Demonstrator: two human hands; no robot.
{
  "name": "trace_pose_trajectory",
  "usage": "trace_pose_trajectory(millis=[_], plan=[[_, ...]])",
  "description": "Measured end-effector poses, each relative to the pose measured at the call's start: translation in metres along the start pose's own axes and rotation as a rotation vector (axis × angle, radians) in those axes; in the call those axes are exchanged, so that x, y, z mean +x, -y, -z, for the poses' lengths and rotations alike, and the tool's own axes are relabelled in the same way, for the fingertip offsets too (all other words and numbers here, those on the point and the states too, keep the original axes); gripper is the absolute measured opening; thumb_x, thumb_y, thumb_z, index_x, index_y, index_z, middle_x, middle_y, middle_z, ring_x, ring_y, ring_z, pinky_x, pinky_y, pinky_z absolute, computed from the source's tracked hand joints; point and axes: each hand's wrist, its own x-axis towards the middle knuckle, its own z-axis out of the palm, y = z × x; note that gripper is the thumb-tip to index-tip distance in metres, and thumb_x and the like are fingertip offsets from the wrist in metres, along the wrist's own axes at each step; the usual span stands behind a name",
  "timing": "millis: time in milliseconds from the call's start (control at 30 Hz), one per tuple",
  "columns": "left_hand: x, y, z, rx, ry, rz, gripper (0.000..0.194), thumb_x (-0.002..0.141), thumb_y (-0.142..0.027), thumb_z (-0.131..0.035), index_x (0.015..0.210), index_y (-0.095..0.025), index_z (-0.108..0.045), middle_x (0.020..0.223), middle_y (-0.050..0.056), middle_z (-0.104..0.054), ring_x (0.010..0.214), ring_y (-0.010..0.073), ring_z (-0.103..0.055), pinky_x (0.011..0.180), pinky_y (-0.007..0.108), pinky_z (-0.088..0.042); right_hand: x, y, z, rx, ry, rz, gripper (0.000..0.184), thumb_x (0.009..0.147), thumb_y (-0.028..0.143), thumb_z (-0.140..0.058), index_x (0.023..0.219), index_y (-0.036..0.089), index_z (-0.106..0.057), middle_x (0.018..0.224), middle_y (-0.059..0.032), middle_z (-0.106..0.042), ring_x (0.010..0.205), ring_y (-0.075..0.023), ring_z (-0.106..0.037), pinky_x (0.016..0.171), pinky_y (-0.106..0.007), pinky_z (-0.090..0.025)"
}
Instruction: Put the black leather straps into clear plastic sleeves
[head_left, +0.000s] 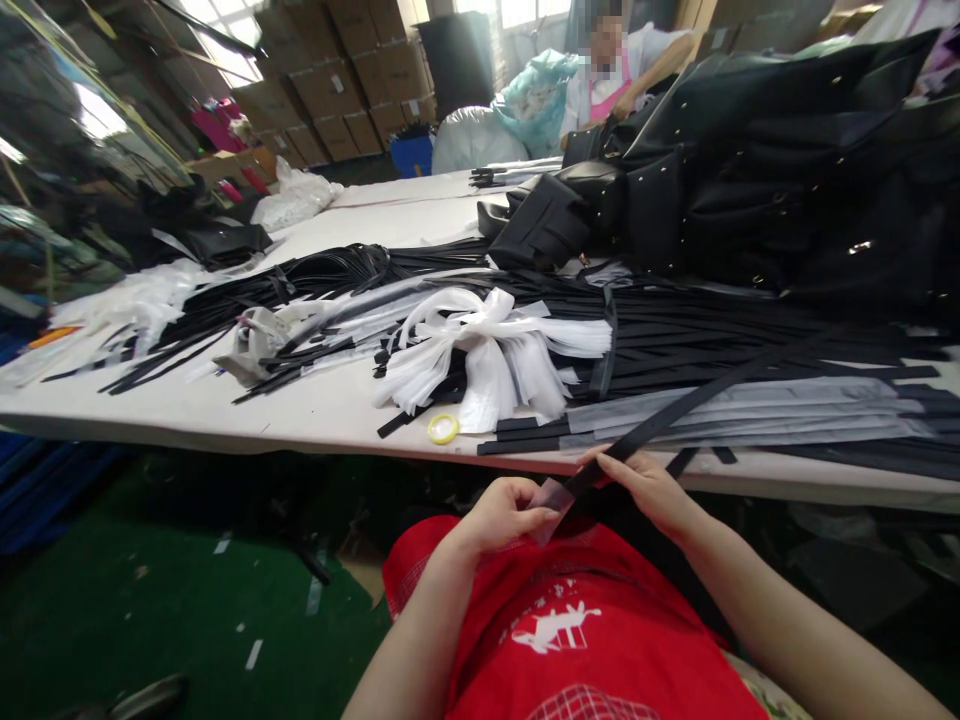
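Note:
A long black strap runs up and to the right from my lap across the table edge. My right hand is closed around it near its lower end. At that end, my left hand pinches a clear plastic sleeve that sits over the strap's tip. Just beyond my hands, several straps in clear sleeves lie along the table's front edge. A tied bunch of white plastic sleeves spreads out on the table, and a yellow tape ring lies in front of it.
Many loose black straps cover the table. Black leather bags are heaped at the right. Across the table a co-worker handles dark pieces. Cardboard boxes are stacked behind; scraps lie on the green floor.

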Motion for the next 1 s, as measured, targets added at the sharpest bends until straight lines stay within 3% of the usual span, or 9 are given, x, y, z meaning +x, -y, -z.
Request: trace_pose_trajectory(millis=[167, 233, 367, 467, 567, 733, 800, 900, 1000], plan=[[0.01, 0.006, -0.011, 0.015, -0.067, 0.007, 0.041, 0.07, -0.051, -0.075, 0.069, -0.01, -0.068, 0.063, 0.001, -0.059, 0.059, 0.0119, -0.049, 0.057, 0.024, -0.036, -0.005, -0.013, -0.024, 0.114, 0.226, -0.057, 0.048, 0.081, 0.061, -0.065, 0.098, 0.018, -0.076, 0.102, -0.0078, -0.073, 0.101, -0.0264, -0.064, 0.097, -0.04, -0.046], [0.011, 0.006, -0.014, 0.01, -0.071, 0.033, 0.041, 0.069, -0.051, -0.076, 0.069, -0.01, -0.068, 0.062, 0.0, -0.058, 0.058, 0.0117, -0.048, 0.057, 0.024, -0.035, -0.007, -0.019, -0.024, 0.15, 0.251, -0.102, 0.048, 0.08, 0.06, -0.067, 0.101, 0.018, -0.076, 0.102, -0.0085, -0.073, 0.103, -0.0271, -0.064, 0.099, -0.042, -0.045], [0.008, 0.004, -0.012, 0.016, -0.027, 0.105, 0.04, 0.071, -0.05, -0.073, 0.075, -0.01, -0.07, 0.065, 0.001, -0.062, 0.059, 0.0121, -0.051, 0.057, 0.023, -0.036, -0.002, -0.022, 0.004, 0.35, -0.057, -0.127, 0.053, 0.08, 0.066, -0.061, 0.1, 0.019, -0.074, 0.103, -0.0103, -0.073, 0.105, -0.0273, -0.064, 0.097, -0.042, -0.045], [0.009, 0.006, -0.01, 0.004, 0.027, 0.158, 0.042, 0.071, -0.052, -0.072, 0.076, -0.011, -0.07, 0.068, 0.003, -0.067, 0.06, 0.0137, -0.056, 0.058, 0.023, -0.039, 0.003, -0.023, 0.025, 0.441, -0.191, -0.106, 0.052, 0.083, 0.065, -0.057, 0.104, 0.02, -0.073, 0.103, -0.0098, -0.073, 0.097, -0.0257, -0.066, 0.091, -0.041, -0.048], [0.016, 0.006, -0.015, -0.009, 0.071, 0.171, 0.044, 0.071, -0.053, -0.073, 0.078, -0.01, -0.071, 0.071, 0.006, -0.07, 0.061, 0.0147, -0.058, 0.059, 0.024, -0.041, 0.001, -0.03, 0.016, 0.38, -0.204, -0.077, 0.051, 0.081, 0.064, -0.062, 0.106, 0.021, -0.073, 0.105, -0.0095, -0.073, 0.102, -0.0263, -0.065, 0.094, -0.041, -0.047], [0.021, -0.003, -0.029, -0.044, 0.108, 0.087, 0.045, 0.071, -0.055, -0.075, 0.074, -0.01, -0.071, 0.07, 0.005, -0.068, 0.059, 0.0121, -0.054, 0.056, 0.022, -0.039, -0.014, -0.043, -0.025, 0.246, -0.029, -0.139, 0.058, 0.076, 0.071, -0.064, 0.096, 0.018, -0.077, 0.103, -0.0108, -0.073, 0.103, -0.03, -0.064, 0.1, -0.046, -0.044], [0.016, -0.005, -0.028, -0.042, 0.158, 0.127, 0.048, 0.071, -0.058, -0.074, 0.073, -0.01, -0.07, 0.069, 0.005, -0.068, 0.058, 0.0124, -0.056, 0.056, 0.023, -0.041, -0.016, -0.041, -0.02, 0.254, -0.05, -0.145, 0.058, 0.074, 0.071, -0.065, 0.096, 0.018, -0.078, 0.103, -0.0115, -0.073, 0.104, -0.0304, -0.064, 0.101, -0.047, -0.043], [0.009, -0.002, -0.023, -0.042, 0.204, 0.239, 0.055, 0.074, -0.067, -0.066, 0.08, -0.012, -0.067, 0.072, 0.006, -0.07, 0.057, 0.0144, -0.06, 0.054, 0.025, -0.045, -0.015, -0.032, 0.006, 0.268, -0.208, -0.081, 0.058, 0.075, 0.07, -0.066, 0.098, 0.018, -0.077, 0.106, -0.0126, -0.073, 0.109, -0.0305, -0.062, 0.105, -0.046, -0.04], [0.012, -0.001, -0.024, -0.026, 0.205, 0.229, 0.061, 0.081, -0.073, -0.051, 0.086, -0.013, -0.065, 0.074, 0.007, -0.07, 0.056, 0.014, -0.061, 0.053, 0.024, -0.045, -0.015, -0.026, 0.014, 0.221, -0.261, -0.028, 0.057, 0.076, 0.069, -0.066, 0.1, 0.018, -0.077, 0.109, -0.0123, -0.072, 0.111, -0.0304, -0.061, 0.106, -0.045, -0.04]])
